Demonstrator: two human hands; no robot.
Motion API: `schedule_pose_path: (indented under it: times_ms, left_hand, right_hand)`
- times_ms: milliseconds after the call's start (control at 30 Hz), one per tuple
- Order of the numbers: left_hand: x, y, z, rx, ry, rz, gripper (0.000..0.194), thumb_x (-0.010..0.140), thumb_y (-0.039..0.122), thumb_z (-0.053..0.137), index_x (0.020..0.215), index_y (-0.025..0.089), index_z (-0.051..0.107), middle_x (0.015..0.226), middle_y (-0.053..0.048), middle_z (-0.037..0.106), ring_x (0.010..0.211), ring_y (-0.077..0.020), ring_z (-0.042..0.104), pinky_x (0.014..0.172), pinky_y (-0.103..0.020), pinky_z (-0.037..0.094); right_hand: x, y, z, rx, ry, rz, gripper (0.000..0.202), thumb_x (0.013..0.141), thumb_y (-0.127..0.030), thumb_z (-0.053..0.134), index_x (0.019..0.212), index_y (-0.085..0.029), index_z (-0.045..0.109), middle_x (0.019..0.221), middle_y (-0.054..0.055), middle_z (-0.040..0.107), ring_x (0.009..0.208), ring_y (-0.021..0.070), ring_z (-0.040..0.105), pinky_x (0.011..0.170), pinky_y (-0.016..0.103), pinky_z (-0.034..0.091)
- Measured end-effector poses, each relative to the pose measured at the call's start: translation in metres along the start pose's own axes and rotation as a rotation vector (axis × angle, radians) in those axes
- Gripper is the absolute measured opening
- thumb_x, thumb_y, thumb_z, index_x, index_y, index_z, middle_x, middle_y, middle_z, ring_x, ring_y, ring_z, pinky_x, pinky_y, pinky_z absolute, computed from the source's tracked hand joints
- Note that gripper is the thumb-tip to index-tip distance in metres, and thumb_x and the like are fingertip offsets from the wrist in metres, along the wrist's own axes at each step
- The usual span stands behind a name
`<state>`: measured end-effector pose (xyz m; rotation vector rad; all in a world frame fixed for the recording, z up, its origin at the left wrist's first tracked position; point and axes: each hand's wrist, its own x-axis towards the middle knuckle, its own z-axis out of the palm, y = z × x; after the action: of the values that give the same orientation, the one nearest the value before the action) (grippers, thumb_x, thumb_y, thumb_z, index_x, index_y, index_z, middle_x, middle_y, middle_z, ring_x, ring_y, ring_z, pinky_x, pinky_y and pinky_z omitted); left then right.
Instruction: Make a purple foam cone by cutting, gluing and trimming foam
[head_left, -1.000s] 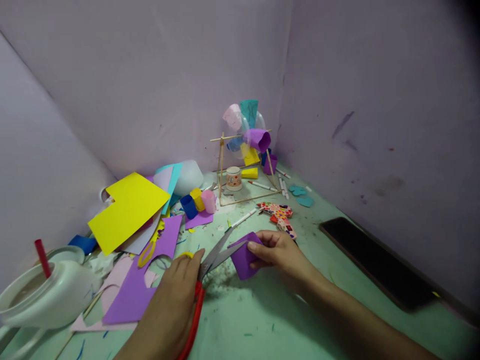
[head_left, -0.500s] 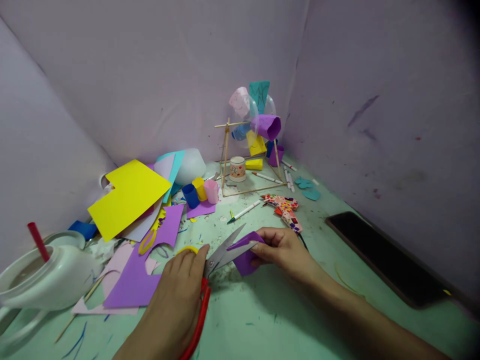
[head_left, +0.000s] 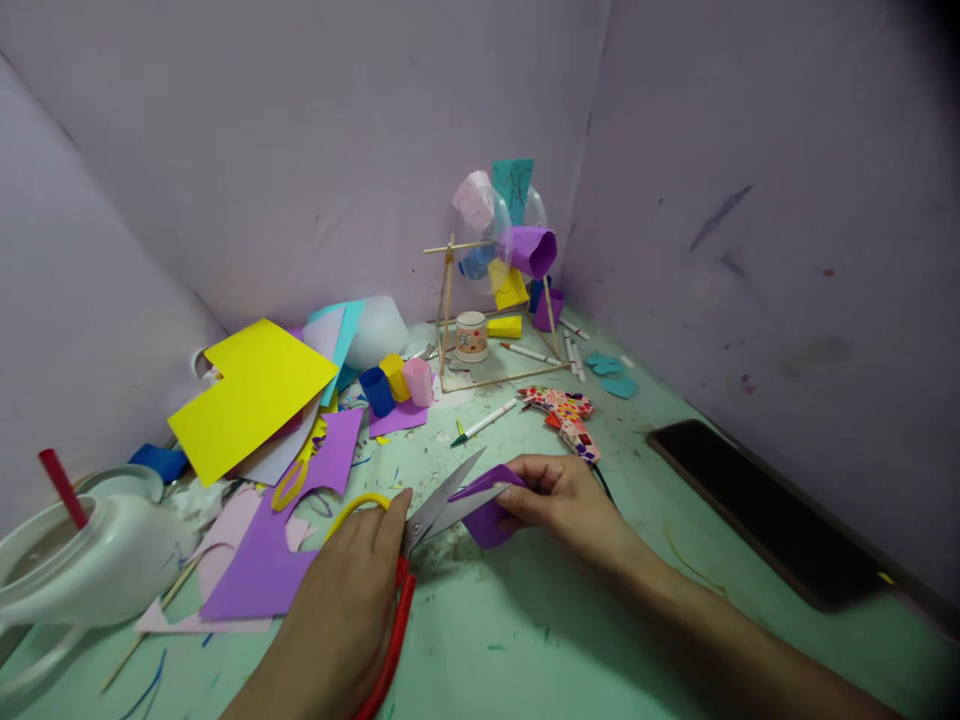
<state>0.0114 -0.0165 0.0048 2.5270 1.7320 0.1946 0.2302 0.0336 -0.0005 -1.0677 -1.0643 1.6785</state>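
Note:
My left hand (head_left: 352, 570) grips a pair of scissors (head_left: 417, 526) with one yellow and one red handle. Its blades are spread, pointing right. Between the fingers and thumb of my right hand (head_left: 555, 500) is a small folded piece of purple paper (head_left: 484, 520). The lower blade lies along the purple piece, its tip reaching my right thumb; the upper blade stands clear above. Left of my left hand, a larger cut purple sheet (head_left: 259, 570) rests over pink scraps (head_left: 240, 525).
Behind stands a stick frame (head_left: 448, 320) carrying a wheel of coloured paper cups. A hot glue gun (head_left: 559, 407), a green-tipped marker (head_left: 486, 422) and a black phone (head_left: 757, 510) lie right of centre. Yellow paper (head_left: 251, 395) and a white teapot (head_left: 112, 560) occupy the left.
The whole view has shifted slightly, so things sit a little further left. Both hands keep their holds, and the scissor blades stay apart around the purple paper's edge.

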Motion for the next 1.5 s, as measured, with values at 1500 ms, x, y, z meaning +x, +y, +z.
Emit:
schedule_pose_path:
  times_ms: [1500]
  left_hand:
    - [-0.001, -0.006, 0.002, 0.174, 0.161, 0.065, 0.049, 0.081, 0.007, 0.033, 0.128, 0.012, 0.047, 0.107, -0.016, 0.066, 0.096, -0.0268, 0.066, 0.076, -0.042, 0.056]
  right_hand:
    - [-0.005, -0.005, 0.002, 0.022, -0.014, -0.089, 0.014, 0.063, -0.028, 0.074, 0.067, -0.015, 0.072, 0.057, 0.002, 0.073, 0.054, 0.0144, 0.068, 0.060, 0.026, 0.055]
